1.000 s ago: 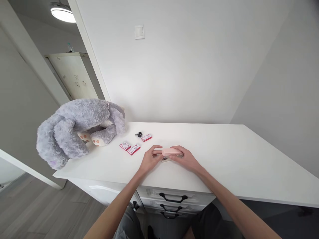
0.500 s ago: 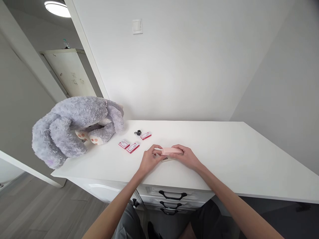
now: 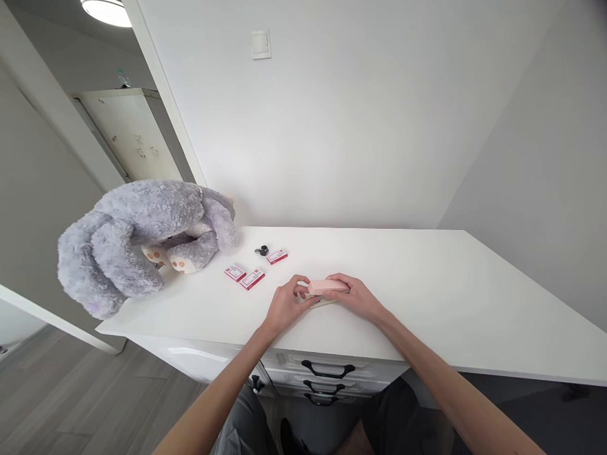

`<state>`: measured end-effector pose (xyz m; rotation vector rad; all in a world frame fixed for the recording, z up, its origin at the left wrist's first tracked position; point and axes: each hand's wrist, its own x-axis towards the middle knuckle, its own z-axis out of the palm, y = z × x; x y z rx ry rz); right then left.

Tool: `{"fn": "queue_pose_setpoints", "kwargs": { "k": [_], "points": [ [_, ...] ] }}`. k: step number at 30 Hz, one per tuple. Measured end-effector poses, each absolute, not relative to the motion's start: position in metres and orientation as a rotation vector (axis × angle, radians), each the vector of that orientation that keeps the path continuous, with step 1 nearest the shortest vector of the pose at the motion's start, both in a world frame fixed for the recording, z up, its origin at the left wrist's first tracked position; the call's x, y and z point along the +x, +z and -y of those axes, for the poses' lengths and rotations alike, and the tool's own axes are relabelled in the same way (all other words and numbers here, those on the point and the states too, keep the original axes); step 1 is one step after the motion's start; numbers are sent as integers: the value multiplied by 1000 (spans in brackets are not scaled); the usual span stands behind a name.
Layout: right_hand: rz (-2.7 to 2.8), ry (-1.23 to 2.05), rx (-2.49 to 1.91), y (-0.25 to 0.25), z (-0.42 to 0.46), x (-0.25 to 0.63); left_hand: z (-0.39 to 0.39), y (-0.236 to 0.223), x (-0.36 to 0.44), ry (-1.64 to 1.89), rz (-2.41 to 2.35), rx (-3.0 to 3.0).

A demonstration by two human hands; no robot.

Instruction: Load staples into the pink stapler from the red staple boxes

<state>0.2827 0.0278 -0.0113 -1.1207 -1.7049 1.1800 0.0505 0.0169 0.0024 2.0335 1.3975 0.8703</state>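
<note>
Close to the front edge of the white top, both hands meet at a pink oblong piece (image 3: 327, 287), box-like with straight edges. My right hand (image 3: 353, 297) is closed around its right end, thumb along the near side. At the left end, my left hand (image 3: 287, 303) has its fingers curled against the pink piece, and its thumb reaches onto a flat cream-coloured piece (image 3: 325, 303) just below. My fingers cover much of the cream piece, and I cannot tell whether the two pieces are joined.
Left of my hands lie small red-and-white boxes (image 3: 252, 279), several centimetres off, with a small black object (image 3: 261, 251) behind them. A large grey plush toy (image 3: 147, 215) slumps over the left end of the white top (image 3: 427, 297). Black-handled drawers (image 3: 328, 368) sit below.
My left thumb has shifted slightly over the cream piece, covering a dark mark seen there before. The pink piece stays between my hands. The view has tilted slightly.
</note>
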Motion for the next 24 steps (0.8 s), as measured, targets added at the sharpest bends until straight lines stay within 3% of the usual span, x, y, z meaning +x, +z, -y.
{"fn": "queue_pose_setpoints", "kwargs": {
  "k": [24],
  "points": [
    [1736,1209,-1120,-13,-32,289,-18,-5,50,834,-1273,1962]
  ]
}}
